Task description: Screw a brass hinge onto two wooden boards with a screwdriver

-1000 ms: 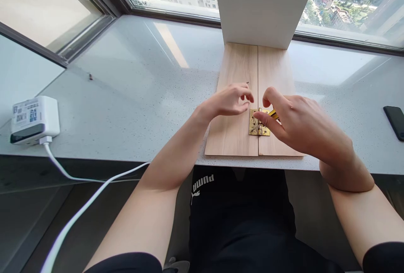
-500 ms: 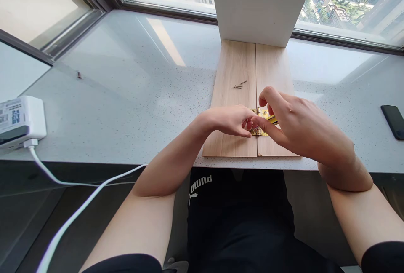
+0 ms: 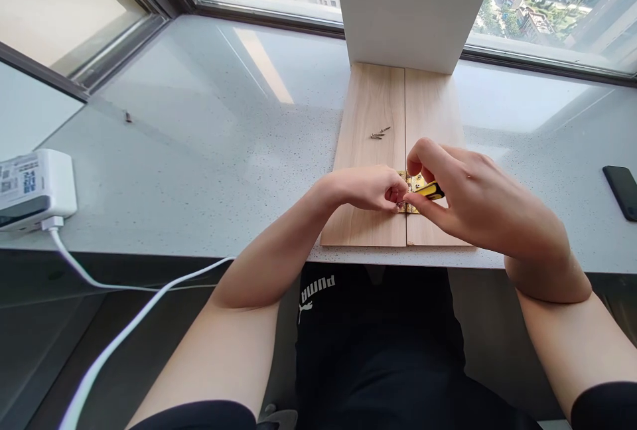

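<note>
Two pale wooden boards lie side by side, a left one [image 3: 368, 95] and a right one [image 3: 432, 105], with a narrow seam between them. A brass hinge [image 3: 417, 182] spans the seam near their front end, partly hidden by my fingers. My right hand [image 3: 472, 198] is closed around the yellow and black handle of a screwdriver [image 3: 430, 191], tilted with its tip toward the hinge's left leaf. My left hand [image 3: 371, 189] rests over that leaf, fingertips pinched at the screwdriver's tip; what they grip is hidden. Several loose screws [image 3: 378, 135] lie on the left board.
A white box [image 3: 408, 15] stands on the boards' far end, against the window. On the speckled sill [image 3: 223, 151], a white charger [image 3: 40, 188] with a cable is far left. A black phone [image 3: 621, 191] lies far right. The sill's front edge is just before the boards.
The screwdriver handle has turned in my right hand and shows more of its yellow and black side. My left fingertips have curled in slightly. Boards and loose screws stay put.
</note>
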`<state>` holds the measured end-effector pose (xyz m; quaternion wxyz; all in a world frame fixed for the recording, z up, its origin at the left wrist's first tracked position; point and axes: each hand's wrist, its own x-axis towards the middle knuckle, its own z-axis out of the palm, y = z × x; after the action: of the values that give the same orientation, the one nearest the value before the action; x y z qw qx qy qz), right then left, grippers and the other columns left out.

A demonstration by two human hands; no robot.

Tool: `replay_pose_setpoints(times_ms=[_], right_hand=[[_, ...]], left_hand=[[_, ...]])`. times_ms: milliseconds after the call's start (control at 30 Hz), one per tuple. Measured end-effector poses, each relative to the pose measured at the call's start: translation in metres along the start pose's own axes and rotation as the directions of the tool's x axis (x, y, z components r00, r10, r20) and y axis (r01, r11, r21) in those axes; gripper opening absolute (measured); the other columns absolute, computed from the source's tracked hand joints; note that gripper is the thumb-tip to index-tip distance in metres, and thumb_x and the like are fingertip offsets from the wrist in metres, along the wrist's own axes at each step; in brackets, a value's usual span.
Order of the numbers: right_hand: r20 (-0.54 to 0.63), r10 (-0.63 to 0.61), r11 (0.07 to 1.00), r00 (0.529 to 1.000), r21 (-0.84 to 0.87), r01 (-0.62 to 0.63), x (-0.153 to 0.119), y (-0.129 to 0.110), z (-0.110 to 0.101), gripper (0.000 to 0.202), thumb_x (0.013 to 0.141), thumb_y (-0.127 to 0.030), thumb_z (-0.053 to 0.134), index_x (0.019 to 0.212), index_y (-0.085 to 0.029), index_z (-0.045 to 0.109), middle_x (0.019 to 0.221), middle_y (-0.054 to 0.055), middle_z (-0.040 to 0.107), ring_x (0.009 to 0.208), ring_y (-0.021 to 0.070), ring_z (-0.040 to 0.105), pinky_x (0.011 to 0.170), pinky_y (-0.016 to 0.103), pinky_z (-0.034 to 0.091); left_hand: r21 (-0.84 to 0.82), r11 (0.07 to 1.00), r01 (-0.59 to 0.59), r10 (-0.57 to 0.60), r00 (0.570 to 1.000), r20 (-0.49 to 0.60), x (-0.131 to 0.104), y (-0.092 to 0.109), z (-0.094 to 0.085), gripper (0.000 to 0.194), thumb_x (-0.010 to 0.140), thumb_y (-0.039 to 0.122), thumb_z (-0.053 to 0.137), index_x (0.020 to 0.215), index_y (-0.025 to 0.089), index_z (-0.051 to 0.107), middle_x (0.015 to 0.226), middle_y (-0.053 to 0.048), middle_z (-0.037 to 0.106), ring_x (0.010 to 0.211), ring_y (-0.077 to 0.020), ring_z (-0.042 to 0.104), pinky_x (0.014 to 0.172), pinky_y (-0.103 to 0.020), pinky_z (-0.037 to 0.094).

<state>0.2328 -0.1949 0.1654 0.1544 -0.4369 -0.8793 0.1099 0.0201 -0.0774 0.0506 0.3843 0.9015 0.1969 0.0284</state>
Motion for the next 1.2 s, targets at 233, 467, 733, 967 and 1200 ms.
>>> replay_pose_setpoints(times_ms=[233,467,733,967,1200], right_hand=[[0.011,0.263,0.954,0.965,-0.155,-0.259,0.007,-0.003,0.001,0.032,0.119,-0.053,0.07,0.11,-0.024,0.058,0.069,-0.003,0.053,0.058,0.0176,0.037,0.062,0.035,0.022],[-0.013,0.061,0.998,0.998,0.014,-0.061,0.003,0.004,-0.004,0.02,0.114,-0.027,0.072,0.109,-0.026,0.053,0.102,0.005,0.069,0.081,0.0207,0.058,0.074,0.036,0.042],[-0.033,0.015,1.0,0.999,-0.022,-0.016,0.004,0.002,-0.003,0.013,0.115,-0.025,0.069,0.117,-0.026,0.057,0.118,0.01,0.073,0.092,0.0251,0.063,0.083,0.04,0.049],[0.039,0.246,0.957,0.968,-0.17,-0.236,0.009,0.0,-0.001,0.016,0.121,-0.034,0.063,0.11,-0.025,0.055,0.073,-0.002,0.057,0.062,0.0196,0.042,0.064,0.036,0.026],[0.044,-0.002,1.0,0.999,0.013,0.001,0.005,0.005,0.003,0.01,0.113,-0.021,0.062,0.116,-0.025,0.052,0.121,0.013,0.072,0.095,0.024,0.065,0.078,0.038,0.047]], left_hand=[[-0.118,0.993,0.027,-0.016,0.996,0.092,0.001,-0.001,-0.005,0.017,0.1,0.017,0.074,0.083,0.022,0.072,0.084,-0.002,0.075,0.081,-0.0208,0.069,0.074,-0.034,0.049],[-0.044,0.999,0.014,-0.012,0.999,0.033,0.005,-0.007,-0.003,0.029,0.096,0.031,0.087,0.077,0.023,0.067,0.081,-0.002,0.074,0.078,-0.022,0.068,0.069,-0.034,0.044],[-0.071,0.997,0.038,-0.035,0.999,0.038,0.006,-0.005,-0.003,0.036,0.096,0.033,0.089,0.075,0.023,0.062,0.079,-0.002,0.071,0.075,-0.0213,0.064,0.068,-0.035,0.043],[-0.104,0.993,0.054,-0.048,0.997,0.062,0.003,-0.005,-0.006,0.033,0.095,0.037,0.092,0.078,0.023,0.068,0.081,-0.001,0.072,0.076,-0.0206,0.068,0.07,-0.034,0.048],[-0.139,0.986,0.088,-0.084,0.996,0.035,-0.01,-0.013,-0.024,0.022,0.089,0.037,0.093,0.093,0.026,0.075,0.09,-0.004,0.078,0.087,-0.026,0.077,0.072,-0.034,0.059]])
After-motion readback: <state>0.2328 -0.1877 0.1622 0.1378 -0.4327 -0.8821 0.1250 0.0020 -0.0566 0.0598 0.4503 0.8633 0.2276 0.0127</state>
